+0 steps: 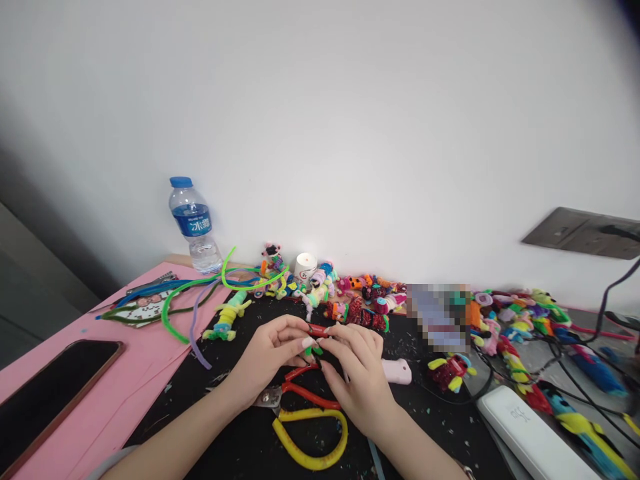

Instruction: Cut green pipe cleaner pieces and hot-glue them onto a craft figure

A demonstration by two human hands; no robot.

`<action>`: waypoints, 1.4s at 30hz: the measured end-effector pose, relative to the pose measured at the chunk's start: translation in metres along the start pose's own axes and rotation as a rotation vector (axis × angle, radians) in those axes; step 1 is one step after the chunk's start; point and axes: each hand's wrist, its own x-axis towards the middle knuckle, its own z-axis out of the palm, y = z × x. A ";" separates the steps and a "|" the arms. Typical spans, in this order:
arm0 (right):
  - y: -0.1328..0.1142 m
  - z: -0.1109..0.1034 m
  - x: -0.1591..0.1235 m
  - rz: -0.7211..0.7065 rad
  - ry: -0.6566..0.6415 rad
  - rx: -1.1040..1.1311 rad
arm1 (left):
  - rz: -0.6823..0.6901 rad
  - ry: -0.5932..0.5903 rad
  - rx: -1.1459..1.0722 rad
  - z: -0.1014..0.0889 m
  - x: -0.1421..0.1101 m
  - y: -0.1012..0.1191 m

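Note:
Both hands meet over the black work mat (200, 393), fingertips nearly touching. Between them is a small green fuzzy piece, seemingly pipe cleaner (314, 350), mostly hidden by the fingers. My left hand (280, 343) pinches it from the left with thumb and forefinger. From the other side my right hand (357, 367) closes on it with bent fingers. Under the hands lie scissors (310, 437) with red and yellow handles; the right hand partly covers the red one. A red object (316, 329) shows just behind the fingertips. Past the right hand a pale pink handle (397, 371) sticks out.
Loose pipe cleaners (175, 307) and a yellow-green fuzzy figure (227, 319) lie left. A water bottle (195, 227) stands by the wall. Several fuzzy dolls (357, 310) line the back. A phone (55, 400) lies left; a white power bank (530, 427) and cables are right.

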 end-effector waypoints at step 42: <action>0.001 0.004 0.000 0.001 0.087 0.056 | -0.062 -0.155 -0.116 0.005 -0.004 0.002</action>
